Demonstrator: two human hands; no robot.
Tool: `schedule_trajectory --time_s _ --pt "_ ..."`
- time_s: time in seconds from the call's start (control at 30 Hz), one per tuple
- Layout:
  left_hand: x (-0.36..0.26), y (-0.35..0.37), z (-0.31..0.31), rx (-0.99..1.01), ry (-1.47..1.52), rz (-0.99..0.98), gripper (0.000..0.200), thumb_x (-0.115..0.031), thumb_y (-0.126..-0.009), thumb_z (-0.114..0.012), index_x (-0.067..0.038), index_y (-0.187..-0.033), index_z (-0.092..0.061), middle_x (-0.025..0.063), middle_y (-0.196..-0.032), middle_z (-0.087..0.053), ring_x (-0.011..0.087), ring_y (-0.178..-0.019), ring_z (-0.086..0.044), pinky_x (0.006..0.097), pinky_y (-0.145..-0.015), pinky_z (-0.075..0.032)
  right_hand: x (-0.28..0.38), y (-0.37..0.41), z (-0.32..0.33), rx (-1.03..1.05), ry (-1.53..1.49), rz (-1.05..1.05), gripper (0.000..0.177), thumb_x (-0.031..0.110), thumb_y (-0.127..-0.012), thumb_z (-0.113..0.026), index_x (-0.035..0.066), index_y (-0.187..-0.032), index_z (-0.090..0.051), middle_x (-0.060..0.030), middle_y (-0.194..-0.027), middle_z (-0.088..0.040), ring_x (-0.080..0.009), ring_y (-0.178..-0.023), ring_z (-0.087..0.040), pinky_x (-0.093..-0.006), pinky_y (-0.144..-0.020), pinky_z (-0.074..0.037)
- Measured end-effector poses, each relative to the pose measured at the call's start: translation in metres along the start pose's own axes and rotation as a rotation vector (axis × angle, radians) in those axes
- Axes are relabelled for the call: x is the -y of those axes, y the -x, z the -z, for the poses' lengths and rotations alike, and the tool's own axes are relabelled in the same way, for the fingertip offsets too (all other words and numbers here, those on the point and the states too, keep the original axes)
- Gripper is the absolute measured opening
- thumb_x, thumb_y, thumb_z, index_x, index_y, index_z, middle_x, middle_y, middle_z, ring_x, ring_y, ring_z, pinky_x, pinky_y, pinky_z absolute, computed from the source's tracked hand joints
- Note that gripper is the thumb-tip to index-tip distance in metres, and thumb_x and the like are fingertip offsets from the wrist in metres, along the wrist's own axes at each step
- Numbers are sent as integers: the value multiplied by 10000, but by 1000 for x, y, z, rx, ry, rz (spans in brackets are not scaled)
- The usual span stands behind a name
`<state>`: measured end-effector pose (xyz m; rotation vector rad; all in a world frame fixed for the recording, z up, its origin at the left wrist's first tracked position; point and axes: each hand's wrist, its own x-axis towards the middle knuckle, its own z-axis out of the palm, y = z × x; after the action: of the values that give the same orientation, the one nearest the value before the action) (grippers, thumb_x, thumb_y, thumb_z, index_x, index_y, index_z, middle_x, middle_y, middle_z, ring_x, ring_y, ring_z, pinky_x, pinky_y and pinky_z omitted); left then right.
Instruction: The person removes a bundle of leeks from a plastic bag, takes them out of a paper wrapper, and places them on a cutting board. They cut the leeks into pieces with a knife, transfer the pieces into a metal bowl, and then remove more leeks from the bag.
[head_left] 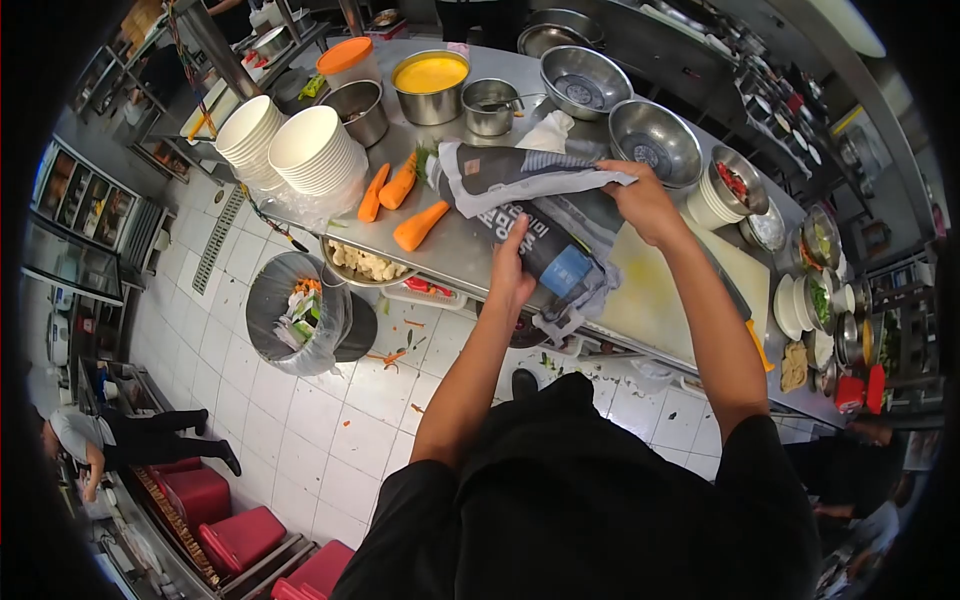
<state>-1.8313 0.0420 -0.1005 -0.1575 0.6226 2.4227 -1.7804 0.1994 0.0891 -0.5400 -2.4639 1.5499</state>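
Left hand (512,270) and right hand (642,205) gripped the bag (552,240), whose swing could have knocked the nearest carrot (420,226), left of them, down.

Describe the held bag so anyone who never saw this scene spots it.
Find the steel table. There, the left hand and right hand hold a dark bag. Its printed lettering and blue patch set it apart from the orange carrots.

room over the cutting board (642,300) between bag (560,262) and right forearm (708,315) — a knife (737,298) lies on the forearm's other side.
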Motion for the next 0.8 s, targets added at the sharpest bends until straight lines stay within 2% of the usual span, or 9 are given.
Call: schedule_trajectory --time_s 0.17,0.33,0.43,0.47,0.57,0.67,0.7,0.77,0.8 --pt "-2 8 -2 -44 -12 18 425 -320 -932 -709 -61 -1246 -585 102 -1184 -678 252 -1061 -664 427 -1000 -511 -8 -12 8 46 -13 -14 294 -21 -933 -550 -8 -1189 -695 -54 -1025 -697 -114 -908 -577 -222 -811 -449" --pt "-6 12 -12 -100 -63 -96 424 -140 -877 -739 -61 -1253 -559 74 -1163 -653 213 -1028 -651 380 -917 -539 23 -10 16 62 19 -22 281 66 -952 -555 -6 -1183 -698 -36 -975 -693 -107 -891 -587 -214 -794 -444" --pt "-7 13 -18 -152 -108 -199 473 -47 -839 -737 -57 -1268 -538 64 -1170 -633 194 -1043 -631 345 -897 -523 -11 -40 19 76 -180 9 284 74 -941 -569 13 -1185 -701 -52 -1007 -696 -131 -848 -580 -252 -757 -460" --pt "-7 11 -19 -162 -123 -243 481 -29 -830 -732 -56 -1269 -537 63 -1171 -630 191 -1054 -624 335 -904 -511 -15 -46 21 60 -222 -35 287 80 -950 -561 14 -1200 -687 -53 -1038 -689 -133 -902 -584 -261 -791 -462" --pt "-4 6 -14 -214 -207 -338 531 -3 -816 -712 -34 -1301 -500 83 -1222 -606 207 -1084 -598 324 -951 -468 -41 -77 28 45 -411 -182 282 112 -978 -540 26 -1230 -633 -62 -1169 -652 -154 -1060 -582 -305 -881 -472" --pt "-6 14 -12 -386 -465 -330 667 6 -807 -699 -7 -1406 -406 135 -1296 -559 232 -1121 -571 342 -1012 -429 -70 -99 25 0 -543 -204 367 156 -934 -620 18 -1272 -592 -101 -1202 -639 -214 -1036 -613 -362 -849 -498" --pt "-7 18 -10 -373 -491 -341 712 5 -808 -690 0 -1439 -359 167 -1336 -521 252 -1163 -550 354 -1034 -414 -73 -103 23 -88 -561 -325 337 144 -932 -620 30 -1249 -602 -102 -1195 -635 -220 -1013 -617 -397 -825 -515" --pt "-7 27 -7 -347 -538 -364 804 4 -811 -674 13 -1503 -264 230 -1415 -444 292 -1247 -509 377 -1077 -383 -83 -102 24 -145 -503 -389 326 159 -921 -634 34 -1221 -611 -97 -1169 -641 -220 -981 -622 -407 -790 -525" --pt "-6 33 -5 -419 -734 -439 818 16 -798 -665 0 -1513 -267 259 -1443 -399 326 -1292 -465 398 -1097 -363 -84 -99 22 -169 -472 -423 321 167 -915 -641 36 -1207 -616 -94 -1156 -644 -221 -965 -625 -412 -773 -530"
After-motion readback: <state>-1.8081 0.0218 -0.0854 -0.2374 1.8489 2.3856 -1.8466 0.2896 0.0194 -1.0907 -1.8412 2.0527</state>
